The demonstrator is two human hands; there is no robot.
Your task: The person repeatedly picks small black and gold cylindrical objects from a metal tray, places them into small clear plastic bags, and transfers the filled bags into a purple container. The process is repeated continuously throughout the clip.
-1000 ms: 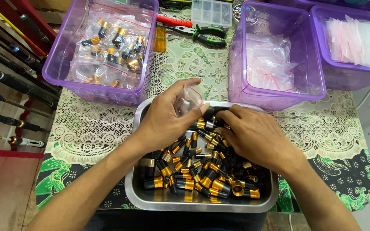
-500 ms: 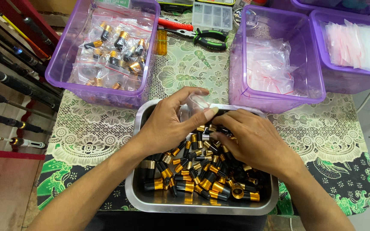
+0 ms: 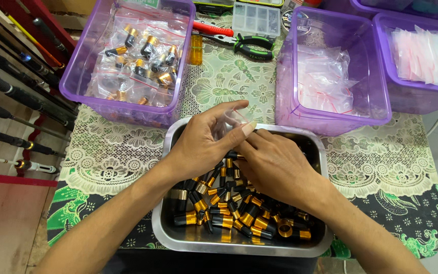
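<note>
Leftmost, left hand (image 3: 204,147) pinches a small clear plastic zip bag (image 3: 229,122) above the steel tray (image 3: 178,236); bag looks light, limp, slippery, so best held at its mouth. Right hand (image 3: 275,165) rests on black-and-gold metal parts (image 3: 229,213); its grip cannot be told.
</note>
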